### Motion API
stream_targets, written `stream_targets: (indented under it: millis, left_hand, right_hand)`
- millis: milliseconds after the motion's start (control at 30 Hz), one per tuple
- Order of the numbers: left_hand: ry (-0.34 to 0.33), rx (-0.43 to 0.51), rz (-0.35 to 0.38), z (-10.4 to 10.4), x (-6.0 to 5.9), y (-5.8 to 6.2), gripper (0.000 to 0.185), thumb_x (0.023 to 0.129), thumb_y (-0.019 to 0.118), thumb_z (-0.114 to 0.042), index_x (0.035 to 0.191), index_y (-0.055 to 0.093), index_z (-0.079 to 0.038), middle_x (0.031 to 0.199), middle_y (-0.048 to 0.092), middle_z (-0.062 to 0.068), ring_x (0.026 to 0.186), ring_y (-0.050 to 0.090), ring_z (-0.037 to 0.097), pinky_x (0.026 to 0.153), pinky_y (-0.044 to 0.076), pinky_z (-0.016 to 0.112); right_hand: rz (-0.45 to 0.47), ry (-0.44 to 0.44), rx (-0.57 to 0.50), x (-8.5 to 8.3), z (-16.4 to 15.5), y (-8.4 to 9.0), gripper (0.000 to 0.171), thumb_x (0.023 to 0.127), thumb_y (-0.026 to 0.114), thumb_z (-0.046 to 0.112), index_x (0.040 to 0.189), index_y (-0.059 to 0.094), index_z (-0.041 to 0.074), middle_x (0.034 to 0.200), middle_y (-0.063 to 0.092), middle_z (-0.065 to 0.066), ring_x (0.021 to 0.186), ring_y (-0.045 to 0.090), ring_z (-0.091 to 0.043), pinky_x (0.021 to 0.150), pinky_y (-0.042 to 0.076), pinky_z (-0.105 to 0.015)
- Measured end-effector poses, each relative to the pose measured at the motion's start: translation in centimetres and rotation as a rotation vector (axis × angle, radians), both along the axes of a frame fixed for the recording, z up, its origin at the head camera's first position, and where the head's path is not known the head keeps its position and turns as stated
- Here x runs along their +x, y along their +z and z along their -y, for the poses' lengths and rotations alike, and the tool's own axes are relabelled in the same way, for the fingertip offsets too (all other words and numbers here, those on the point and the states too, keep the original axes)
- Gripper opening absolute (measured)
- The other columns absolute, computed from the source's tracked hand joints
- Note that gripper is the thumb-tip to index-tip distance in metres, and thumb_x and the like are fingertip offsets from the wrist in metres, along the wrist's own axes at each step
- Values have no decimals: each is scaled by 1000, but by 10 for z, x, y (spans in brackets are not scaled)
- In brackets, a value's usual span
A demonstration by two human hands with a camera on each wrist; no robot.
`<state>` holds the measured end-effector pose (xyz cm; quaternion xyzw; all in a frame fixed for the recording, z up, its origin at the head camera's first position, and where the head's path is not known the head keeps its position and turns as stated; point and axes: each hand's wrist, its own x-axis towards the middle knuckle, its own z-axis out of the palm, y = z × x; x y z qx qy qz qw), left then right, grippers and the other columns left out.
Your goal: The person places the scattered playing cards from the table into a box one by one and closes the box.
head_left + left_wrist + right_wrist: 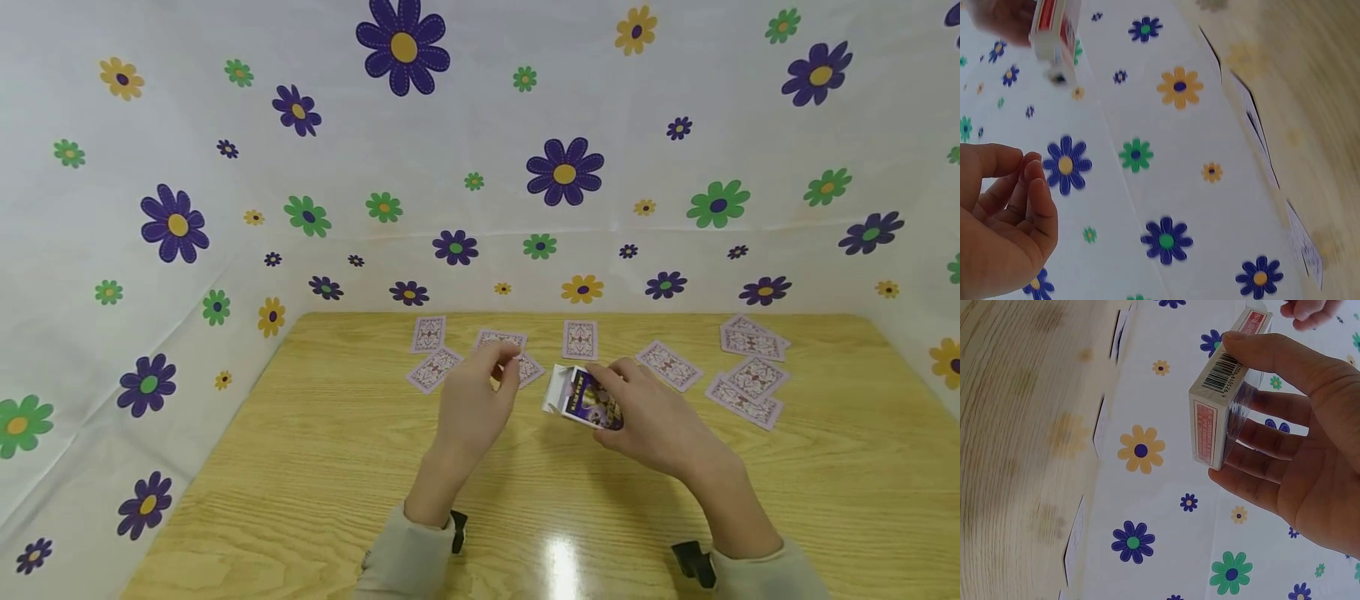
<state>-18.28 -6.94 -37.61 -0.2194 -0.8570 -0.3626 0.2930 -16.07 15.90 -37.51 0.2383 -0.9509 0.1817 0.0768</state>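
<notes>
a: light wooden table (300, 467), flowered white backdrop; patterned playing cards (670, 364) scattered beyond the purple card box (588, 398).
b: right hand (651, 421) grips that box; left hand (474, 406) beside it, loosely curled, holding nothing.
a: risk: open flap, tilted box could spill cards.

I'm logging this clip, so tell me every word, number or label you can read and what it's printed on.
Card box in the right hand: a barcode with digits beneath, starting roughly "6 9250", the rest too blurred to read.
Red panel on the box's side: print too small to read.
Purple front of the box: lettering too small to read.
Cards on the table: patterned backs only, no text.
</notes>
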Motion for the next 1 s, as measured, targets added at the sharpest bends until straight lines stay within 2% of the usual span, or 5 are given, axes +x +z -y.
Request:
stream_targets:
  millis: [267, 367, 500, 700, 1000]
  left_hand:
    - [133, 126, 48, 42, -18, 4, 10, 90, 64, 4, 99, 68, 3, 86, 70, 13, 70, 61, 20, 57, 47, 22]
    - [203, 159, 140, 58, -23, 5, 15, 91, 63, 2, 104, 68, 4, 92, 69, 15, 76, 61, 23, 62, 48, 25]
    - [286, 178, 334, 80, -27, 3, 27, 93, 62, -3, 119, 64, 3, 111, 63, 19, 91, 59, 29, 74, 50, 35]
    - [299, 50, 606, 103, -35, -8, 53, 95, 61, -14, 143, 44, 1, 139, 40, 29, 123, 45, 43, 96, 47, 55]
    - [254, -208, 822, 112, -43, -30, 63, 93, 59, -17, 152, 38, -5, 151, 26, 36, 134, 29, 56, 101, 37, 70]
  right_hand:
    - [22, -6, -8, -1, 0, 0, 75, 75, 86, 18, 141, 53, 2, 116, 58, -15, 93, 58, -22, 79, 55, -39]
    - [25, -7, -9, -1, -1, -1, 75, 75, 86, 18, 140, 52, 2, 116, 58, -16, 93, 58, -23, 79, 55, -39]
    - [22, -7, -5, -1, -1, 0, 75, 75, 86, 19, 140, 53, 1, 116, 58, -15, 92, 57, -22, 77, 54, -38]
    - [23, -11, -2, 0, -1, 1, 75, 75, 85, 18, 140, 52, 1, 115, 58, -15, 91, 57, -21, 77, 54, -37]
    - [52, -18, -10, 2, -1, 4, 73, 77, 84, 19, 140, 52, 1, 116, 58, -14, 90, 56, -19, 73, 54, -34]
